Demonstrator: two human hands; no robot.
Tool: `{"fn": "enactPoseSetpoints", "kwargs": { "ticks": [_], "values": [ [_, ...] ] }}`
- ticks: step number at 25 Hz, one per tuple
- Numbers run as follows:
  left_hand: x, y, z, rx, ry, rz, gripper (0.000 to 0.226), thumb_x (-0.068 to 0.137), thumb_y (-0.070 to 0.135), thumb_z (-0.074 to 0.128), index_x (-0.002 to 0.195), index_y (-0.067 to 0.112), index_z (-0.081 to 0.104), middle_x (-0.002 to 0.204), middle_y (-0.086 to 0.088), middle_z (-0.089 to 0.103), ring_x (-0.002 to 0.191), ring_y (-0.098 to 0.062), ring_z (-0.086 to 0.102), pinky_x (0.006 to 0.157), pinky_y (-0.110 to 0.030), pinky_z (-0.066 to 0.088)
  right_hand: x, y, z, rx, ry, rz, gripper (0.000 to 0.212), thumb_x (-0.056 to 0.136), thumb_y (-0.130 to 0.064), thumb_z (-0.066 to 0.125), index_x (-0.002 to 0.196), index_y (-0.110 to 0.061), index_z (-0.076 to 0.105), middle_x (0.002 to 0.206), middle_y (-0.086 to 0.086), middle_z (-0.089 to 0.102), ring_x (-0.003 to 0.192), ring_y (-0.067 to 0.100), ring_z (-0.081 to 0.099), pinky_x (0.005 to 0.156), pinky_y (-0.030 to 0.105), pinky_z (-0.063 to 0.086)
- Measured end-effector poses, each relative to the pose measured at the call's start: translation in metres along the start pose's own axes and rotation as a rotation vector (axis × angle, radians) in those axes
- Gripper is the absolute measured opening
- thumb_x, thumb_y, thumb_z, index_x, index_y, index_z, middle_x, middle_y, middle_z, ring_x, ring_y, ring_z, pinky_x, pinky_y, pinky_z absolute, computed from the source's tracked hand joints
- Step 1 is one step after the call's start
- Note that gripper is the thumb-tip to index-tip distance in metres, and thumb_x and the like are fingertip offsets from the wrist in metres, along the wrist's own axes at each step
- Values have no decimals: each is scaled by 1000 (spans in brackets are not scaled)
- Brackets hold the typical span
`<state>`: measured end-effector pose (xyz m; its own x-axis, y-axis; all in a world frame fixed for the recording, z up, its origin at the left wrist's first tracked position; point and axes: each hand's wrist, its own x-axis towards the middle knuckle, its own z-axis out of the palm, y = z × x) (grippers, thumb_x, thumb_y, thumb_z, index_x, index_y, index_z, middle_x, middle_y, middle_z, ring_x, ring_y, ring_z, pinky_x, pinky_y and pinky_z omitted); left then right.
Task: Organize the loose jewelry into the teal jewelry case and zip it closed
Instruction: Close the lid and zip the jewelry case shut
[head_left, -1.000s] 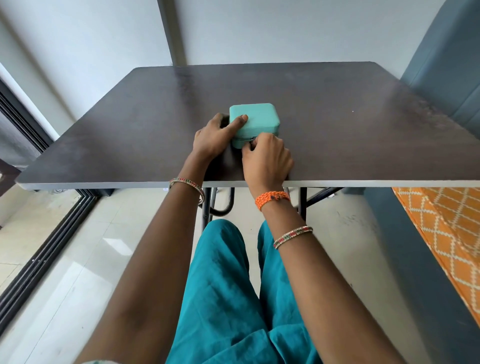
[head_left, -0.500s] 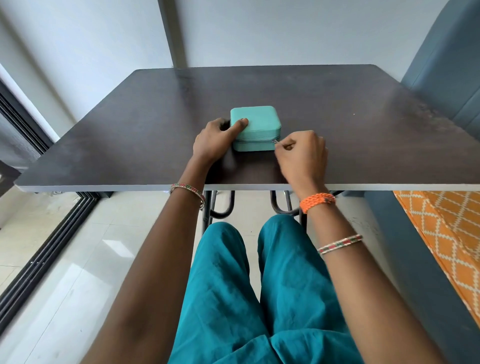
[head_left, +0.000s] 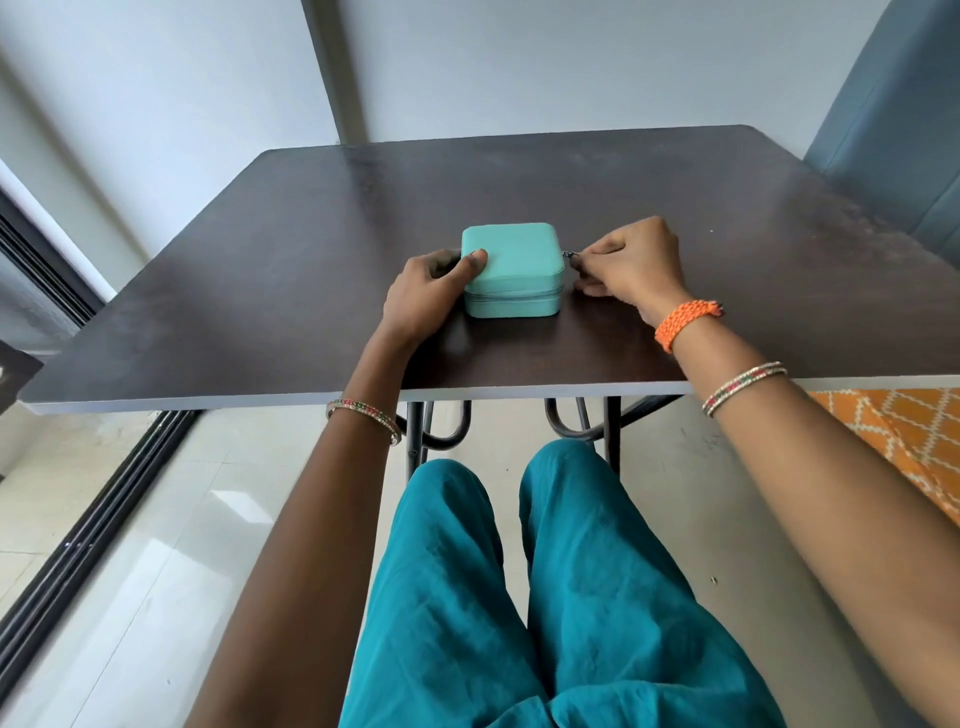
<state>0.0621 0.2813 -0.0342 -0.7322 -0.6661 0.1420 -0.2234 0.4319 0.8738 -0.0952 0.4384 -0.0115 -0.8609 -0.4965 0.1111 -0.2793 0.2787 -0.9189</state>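
Head view of a seated person working at a dark table (head_left: 727, 218). The teal jewelry case (head_left: 511, 269) lies flat on the table near its front edge, roughly midway between the two hands, with its lid down and the zipper seam running along the visible front wall. The left hand (head_left: 428, 291) rests against the case's left side, its thumb (head_left: 474, 261) laid on the lid's left edge and the remaining fingers curled around the far left corner, partly hidden. The right hand (head_left: 631, 265) lies just beside the case's right side, its fingers drawn together and pinching the small metal zipper pull (head_left: 570, 254) at the upper right corner of the case. An orange braided band (head_left: 684, 322) circles the right wrist, and thin beaded bangles (head_left: 744, 387) sit on both forearms. Teal trousers (head_left: 545, 597) fill the lower foreground below the table's edge.
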Motion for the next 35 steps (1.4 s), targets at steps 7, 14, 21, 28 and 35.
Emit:
{"fn": "enactPoseSetpoints", "kwargs": {
  "ticks": [7,14,21,28,35],
  "values": [
    [7,-7,0,6,-19,25,49,70,75,49,95,37,68,87,11,69,105,-27,63,93,-49,49,43,-3,0,397,-242,197,4,78,4,70,81,4,67,73,9,71,71,18,69,59,22,57],
    [7,-8,0,20,-5,36,53,71,76,48,104,38,67,99,13,71,102,-17,65,94,-47,48,65,-12,0,298,-479,204,7,83,1,66,84,-6,66,82,6,69,74,15,67,60,23,58],
    [10,-12,4,27,31,46,56,71,74,49,106,34,67,99,11,72,102,-18,64,93,-47,49,74,-29,13,111,-599,203,10,87,-4,63,90,-11,68,88,1,67,78,9,65,53,20,55],
    [-4,1,7,133,132,46,54,82,68,39,113,30,63,100,9,69,98,-14,62,88,-34,48,62,-11,18,242,-385,214,26,95,0,48,118,5,59,86,7,65,61,4,66,53,14,52],
    [-23,16,11,91,158,-93,59,96,55,19,122,19,59,126,-9,60,118,-29,52,98,-37,36,-4,-11,29,66,-62,117,37,92,-27,42,96,0,67,103,15,69,103,32,61,90,37,48]
  ]
}}
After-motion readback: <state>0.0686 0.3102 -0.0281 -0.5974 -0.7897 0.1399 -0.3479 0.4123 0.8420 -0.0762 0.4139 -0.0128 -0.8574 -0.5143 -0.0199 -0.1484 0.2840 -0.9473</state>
